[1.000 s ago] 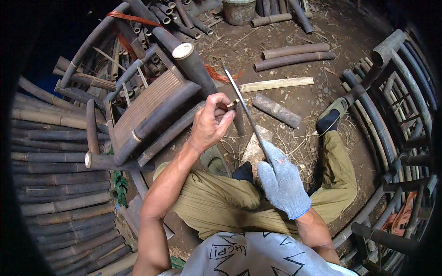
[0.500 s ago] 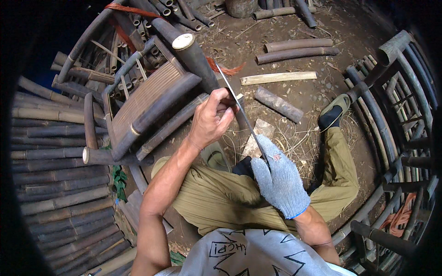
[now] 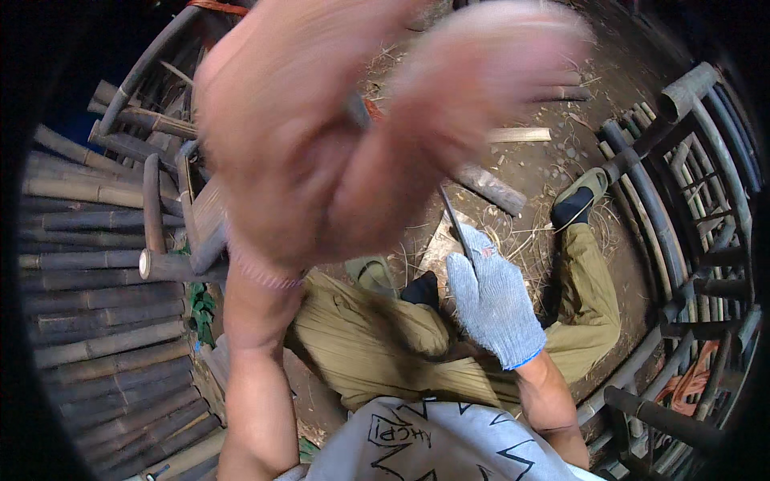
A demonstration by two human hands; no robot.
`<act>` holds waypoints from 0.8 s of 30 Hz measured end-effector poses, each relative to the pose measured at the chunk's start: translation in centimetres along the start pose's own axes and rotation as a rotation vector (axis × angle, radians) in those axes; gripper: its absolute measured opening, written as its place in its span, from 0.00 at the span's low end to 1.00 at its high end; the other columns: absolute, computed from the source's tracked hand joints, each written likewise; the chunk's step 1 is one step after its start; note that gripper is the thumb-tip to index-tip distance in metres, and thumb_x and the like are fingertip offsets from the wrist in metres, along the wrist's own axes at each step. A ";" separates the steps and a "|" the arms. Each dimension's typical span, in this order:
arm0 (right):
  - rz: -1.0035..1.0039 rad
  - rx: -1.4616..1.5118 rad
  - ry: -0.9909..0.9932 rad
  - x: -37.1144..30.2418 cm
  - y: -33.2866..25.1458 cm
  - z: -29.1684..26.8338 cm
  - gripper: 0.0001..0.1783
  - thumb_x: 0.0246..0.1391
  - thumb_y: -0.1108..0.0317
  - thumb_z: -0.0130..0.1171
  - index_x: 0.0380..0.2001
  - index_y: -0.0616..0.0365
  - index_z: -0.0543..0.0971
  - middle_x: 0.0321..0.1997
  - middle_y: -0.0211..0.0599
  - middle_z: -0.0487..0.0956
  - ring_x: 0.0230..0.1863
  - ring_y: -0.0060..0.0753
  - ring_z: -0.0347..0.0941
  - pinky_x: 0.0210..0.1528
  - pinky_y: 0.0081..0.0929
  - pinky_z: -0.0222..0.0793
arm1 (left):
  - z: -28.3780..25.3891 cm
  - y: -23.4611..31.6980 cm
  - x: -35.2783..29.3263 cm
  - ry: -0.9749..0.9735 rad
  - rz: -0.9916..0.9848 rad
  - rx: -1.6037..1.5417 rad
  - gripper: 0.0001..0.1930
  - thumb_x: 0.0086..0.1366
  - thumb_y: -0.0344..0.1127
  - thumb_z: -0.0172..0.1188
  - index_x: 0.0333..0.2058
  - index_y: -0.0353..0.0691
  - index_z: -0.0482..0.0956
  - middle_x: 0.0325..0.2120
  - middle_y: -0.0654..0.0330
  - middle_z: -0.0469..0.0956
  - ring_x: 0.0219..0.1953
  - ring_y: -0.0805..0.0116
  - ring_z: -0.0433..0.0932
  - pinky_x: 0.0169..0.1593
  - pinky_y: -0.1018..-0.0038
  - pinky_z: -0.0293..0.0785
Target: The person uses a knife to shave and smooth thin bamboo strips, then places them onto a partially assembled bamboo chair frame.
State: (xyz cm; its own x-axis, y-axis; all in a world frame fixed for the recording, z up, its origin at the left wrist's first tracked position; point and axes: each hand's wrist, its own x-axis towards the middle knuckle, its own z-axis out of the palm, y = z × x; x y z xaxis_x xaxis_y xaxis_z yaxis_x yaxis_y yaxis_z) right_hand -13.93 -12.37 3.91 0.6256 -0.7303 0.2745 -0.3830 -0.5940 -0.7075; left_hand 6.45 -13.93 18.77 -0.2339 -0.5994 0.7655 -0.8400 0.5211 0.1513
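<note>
My bare left hand (image 3: 297,152) is raised very near the camera and fills the upper middle of the view. Motion smears its fingers, so I cannot tell whether anything is in them. Lower right, my right hand (image 3: 496,309) wears a grey knitted glove with a blue cuff edge. It is closed on a long, thin, dark blade (image 3: 452,215), seen nearly edge-on and slanting up to the left. The far end of the blade goes out of sight behind my left hand. Beneath the glove lies a pale flat board (image 3: 437,245) on the ground.
At left are stacked dark bamboo poles (image 3: 104,305) and part of a bamboo chair (image 3: 164,264). A bamboo frame (image 3: 650,216) stands at right. A cut bamboo piece (image 3: 493,189) and a pale split strip (image 3: 521,135) lie on the dirt floor, among thin shavings (image 3: 513,232).
My left hand has come up from beside the blade toward the camera, hiding the chair's upper part and the blade's far end. The gloved right hand has barely moved and keeps its hold.
</note>
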 end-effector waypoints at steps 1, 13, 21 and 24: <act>0.003 -0.021 -0.007 0.1 0.0 -0.2 0.19 0.65 0.65 0.51 0.53 0.69 0.73 0.49 0.65 0.77 0.48 0.62 0.76 0.50 0.46 0.74 | 2.4 -0.4 0.5 -0.119 0.019 0.028 0.19 0.72 0.42 0.52 0.53 0.37 0.79 0.49 0.51 0.80 0.52 0.61 0.79 0.60 0.63 0.69; 0.091 -0.356 -0.102 3.0 0.6 -1.5 0.21 0.63 0.61 0.52 0.53 0.64 0.71 0.40 0.60 0.80 0.37 0.61 0.79 0.38 0.49 0.77 | 12.8 -8.7 -4.0 -0.454 -0.255 0.235 0.44 0.65 0.73 0.45 0.63 0.37 0.68 0.64 0.45 0.65 0.70 0.50 0.57 0.72 0.49 0.47; 0.009 -0.728 -0.106 5.6 1.4 -2.5 0.13 0.63 0.64 0.48 0.41 0.64 0.73 0.27 0.54 0.80 0.30 0.56 0.81 0.30 0.49 0.77 | 12.2 -11.6 -5.5 -0.308 -0.270 0.389 0.47 0.63 0.73 0.49 0.66 0.38 0.62 0.65 0.44 0.62 0.71 0.46 0.54 0.72 0.50 0.48; 0.150 -0.633 -0.244 7.6 5.4 -4.0 0.15 0.64 0.61 0.48 0.39 0.64 0.74 0.32 0.60 0.81 0.33 0.60 0.81 0.35 0.54 0.76 | 10.5 -13.3 -6.7 -0.307 -0.320 0.404 0.47 0.62 0.71 0.54 0.65 0.35 0.64 0.62 0.43 0.66 0.66 0.44 0.64 0.67 0.56 0.61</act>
State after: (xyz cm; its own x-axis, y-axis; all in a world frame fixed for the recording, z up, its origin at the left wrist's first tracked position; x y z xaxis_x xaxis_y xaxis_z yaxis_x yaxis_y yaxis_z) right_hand -13.96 -22.48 4.75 0.6416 -0.7670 -0.0031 -0.7534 -0.6295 -0.1903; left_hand 14.06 -23.26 5.05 -0.0189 -0.8682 0.4959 -0.9976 0.0493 0.0484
